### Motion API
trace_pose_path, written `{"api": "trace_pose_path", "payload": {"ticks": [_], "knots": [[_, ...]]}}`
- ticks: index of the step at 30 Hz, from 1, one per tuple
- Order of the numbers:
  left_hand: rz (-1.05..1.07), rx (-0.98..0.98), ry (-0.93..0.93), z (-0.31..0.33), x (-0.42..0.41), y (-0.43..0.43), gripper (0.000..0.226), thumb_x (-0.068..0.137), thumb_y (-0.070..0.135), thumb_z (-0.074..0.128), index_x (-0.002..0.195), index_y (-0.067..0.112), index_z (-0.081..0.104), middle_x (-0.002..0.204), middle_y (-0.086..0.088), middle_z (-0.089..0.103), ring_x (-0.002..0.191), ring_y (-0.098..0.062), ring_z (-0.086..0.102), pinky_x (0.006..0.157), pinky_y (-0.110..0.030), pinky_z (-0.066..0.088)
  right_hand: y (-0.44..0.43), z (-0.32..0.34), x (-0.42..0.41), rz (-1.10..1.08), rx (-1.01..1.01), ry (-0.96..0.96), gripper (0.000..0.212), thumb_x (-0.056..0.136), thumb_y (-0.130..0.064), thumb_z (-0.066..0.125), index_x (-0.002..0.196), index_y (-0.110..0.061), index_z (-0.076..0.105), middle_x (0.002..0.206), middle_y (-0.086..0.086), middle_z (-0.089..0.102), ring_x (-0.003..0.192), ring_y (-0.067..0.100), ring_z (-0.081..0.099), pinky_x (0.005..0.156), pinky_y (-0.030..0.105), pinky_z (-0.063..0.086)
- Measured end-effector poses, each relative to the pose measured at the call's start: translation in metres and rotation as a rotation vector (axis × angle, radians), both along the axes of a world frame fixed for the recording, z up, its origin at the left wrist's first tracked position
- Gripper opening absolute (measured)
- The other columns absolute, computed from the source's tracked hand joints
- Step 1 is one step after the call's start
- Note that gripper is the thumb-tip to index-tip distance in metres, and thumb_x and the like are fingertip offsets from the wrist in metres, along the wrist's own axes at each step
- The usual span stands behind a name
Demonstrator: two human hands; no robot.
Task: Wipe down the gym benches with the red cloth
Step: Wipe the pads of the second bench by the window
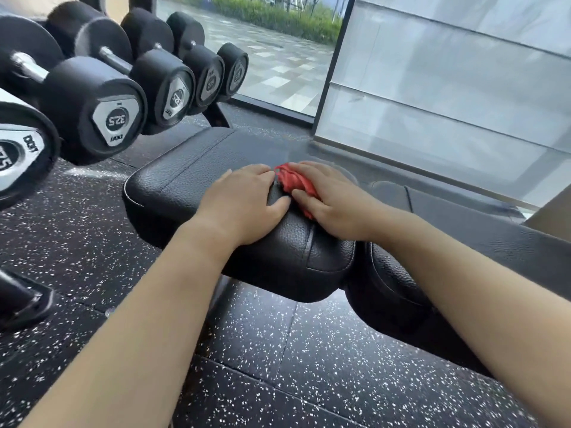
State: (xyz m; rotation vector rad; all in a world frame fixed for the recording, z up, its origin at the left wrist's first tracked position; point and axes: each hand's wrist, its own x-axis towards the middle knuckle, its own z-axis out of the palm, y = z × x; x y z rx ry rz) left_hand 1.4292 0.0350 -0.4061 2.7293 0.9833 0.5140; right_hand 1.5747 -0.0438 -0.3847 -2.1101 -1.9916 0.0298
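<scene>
A black padded gym bench [185, 177] stretches across the middle of the view. On its seat pad lies the bunched red cloth [295, 180]. My right hand [336, 205] lies over the cloth, fingers curled round it, and presses it onto the pad. My left hand [244, 205] rests flat on the pad just left of the cloth, its fingertips touching the cloth's edge. Most of the cloth is hidden under my right hand.
A rack of black dumbbells [102, 100] stands close at the left. A second bench pad [448, 242] runs off to the right. Beyond the bench are a glass window [278, 57] and a frosted panel [448, 81]. Speckled rubber floor [278, 350] lies below.
</scene>
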Motion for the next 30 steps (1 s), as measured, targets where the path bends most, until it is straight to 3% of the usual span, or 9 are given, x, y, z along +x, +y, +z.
{"api": "trace_pose_path", "payload": {"ticks": [4,11,17,24,30], "knots": [[0.040,-0.008,0.005,0.006,-0.009,0.003,0.055,0.092,0.048,0.043,0.137,0.017,0.045,0.146,0.005,0.038,0.134,-0.017,0.034,0.114,-0.035,0.022,0.016,0.001,-0.003,0.002,0.006,-0.025,0.052,0.098,-0.035,0.039,0.145,-0.016,0.026,0.151,0.004,0.029,0.140,0.018,0.022,0.105,0.017,0.009],[0.168,-0.025,0.001,0.005,-0.004,0.011,0.056,0.087,0.054,0.040,0.132,0.022,0.046,0.142,0.009,0.040,0.130,-0.018,0.039,0.103,-0.035,0.033,0.095,-0.002,0.015,-0.070,-0.036,0.019,0.048,0.098,-0.039,0.037,0.140,-0.014,0.033,0.143,0.013,0.038,0.132,0.030,0.033,0.111,0.037,0.024],[0.171,-0.027,-0.006,0.003,-0.004,0.012,0.058,0.087,0.055,0.041,0.135,0.022,0.045,0.146,0.011,0.037,0.133,-0.017,0.036,0.108,-0.034,0.029,0.118,-0.004,0.022,-0.116,-0.049,0.049,0.046,0.096,-0.042,0.037,0.135,-0.017,0.038,0.138,0.015,0.042,0.127,0.034,0.038,0.107,0.046,0.030],[0.135,-0.022,0.008,0.006,-0.017,0.015,0.049,0.091,0.048,0.044,0.129,0.017,0.050,0.141,0.009,0.043,0.131,-0.013,0.037,0.116,-0.042,0.013,0.046,-0.002,0.003,0.077,-0.010,0.006,0.050,0.098,-0.035,0.040,0.144,-0.019,0.030,0.147,0.006,0.036,0.136,0.024,0.030,0.113,0.033,0.019],[0.194,-0.009,-0.018,0.005,-0.030,0.027,0.053,0.092,0.047,0.042,0.137,0.019,0.045,0.145,0.012,0.038,0.134,-0.010,0.032,0.116,-0.035,0.009,0.062,-0.003,-0.004,0.071,-0.010,0.008,0.052,0.098,-0.037,0.038,0.144,-0.015,0.027,0.150,0.006,0.030,0.139,0.023,0.023,0.115,0.035,0.016]]}}
